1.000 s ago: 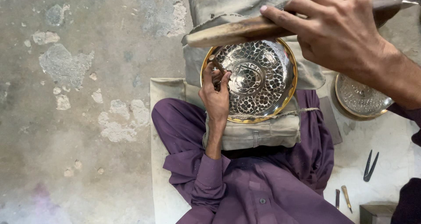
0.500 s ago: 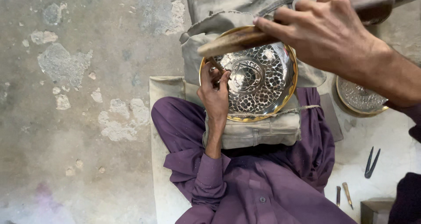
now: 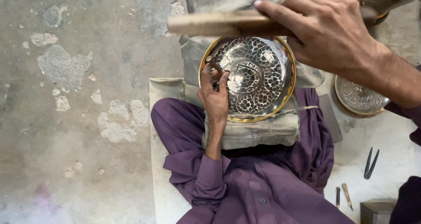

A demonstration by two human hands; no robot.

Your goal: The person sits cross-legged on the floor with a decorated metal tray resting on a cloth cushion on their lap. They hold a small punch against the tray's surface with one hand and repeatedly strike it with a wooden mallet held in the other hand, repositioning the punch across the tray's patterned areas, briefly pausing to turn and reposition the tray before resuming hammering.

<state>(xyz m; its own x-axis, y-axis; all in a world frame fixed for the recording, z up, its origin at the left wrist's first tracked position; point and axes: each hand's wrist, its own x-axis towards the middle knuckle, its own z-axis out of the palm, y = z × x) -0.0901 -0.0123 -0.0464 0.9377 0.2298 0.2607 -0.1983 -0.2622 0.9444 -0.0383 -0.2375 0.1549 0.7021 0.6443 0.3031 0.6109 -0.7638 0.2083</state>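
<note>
Clenched around a short punch [image 3: 214, 65], with the left hand [image 3: 215, 100] at the left side of the engraved plate [image 3: 259, 75]; fingers [image 3: 223, 81] curled close about the shaft, tip down on the patterned metal just left of the round centre medallion. Stands tilted, head of the punch leaning up and to the left, away from the plate's middle

Grasping a wooden mallet [image 3: 219, 23] in the right hand [image 3: 330, 36], fingers wrapped fully over the shaft. Lies almost level across the top of the view, long axis running left to right, free end blurred and out past the plate's upper left rim. Hangs above the punch head and apart from it, not touching; from the punch, up and slightly left to the blurred end of the wood. Nearer to the plate by far: the left hand, resting on it; the right one high over the upper right rim

Sits in the lap on a grey cloth cushion [image 3: 252, 135], the plate, gold-edged and tipped toward the camera, purple clothing below and around. To the right on the floor [image 3: 79, 132], a second patterned dish [image 3: 358, 97], well apart from both hands; lower right, dark pincers [image 3: 371, 163] and two small tools, too small to tell their kind
</note>
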